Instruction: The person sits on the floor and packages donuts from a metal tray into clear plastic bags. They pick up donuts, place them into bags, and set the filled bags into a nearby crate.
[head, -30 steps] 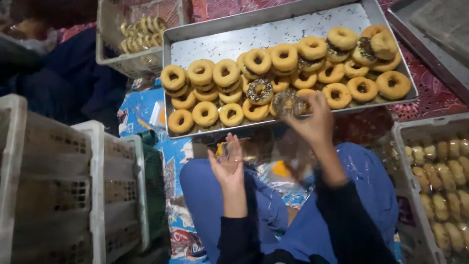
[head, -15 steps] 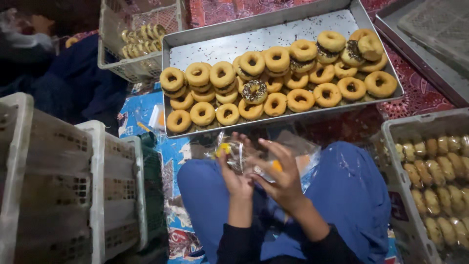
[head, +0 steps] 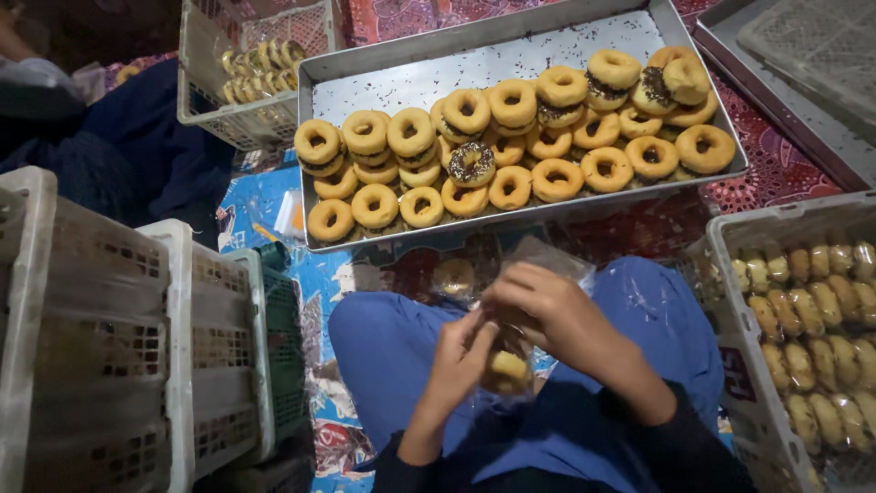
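My left hand (head: 461,358) and my right hand (head: 547,309) meet over my lap, both closed on a clear plastic bag (head: 507,370) with a doughnut inside it. More clear plastic (head: 547,260) lies just beyond my right hand. A bagged doughnut (head: 453,276) rests on the floor past my knees. Further out sits a metal tray (head: 383,82) with several ring doughnuts (head: 557,179) in rows, some with chocolate sprinkles (head: 471,162).
A white crate (head: 730,301) of packed doughnuts stands at the right. Stacked empty crates (head: 109,329) stand at the left. Another basket of doughnuts (head: 246,82) is at the back left, beside a person in dark blue clothes (head: 109,155). A second tray (head: 776,100) lies at the back right.
My right hand left the tray with a doughnut and came back to my lap. Both hands have closed together around the bag.
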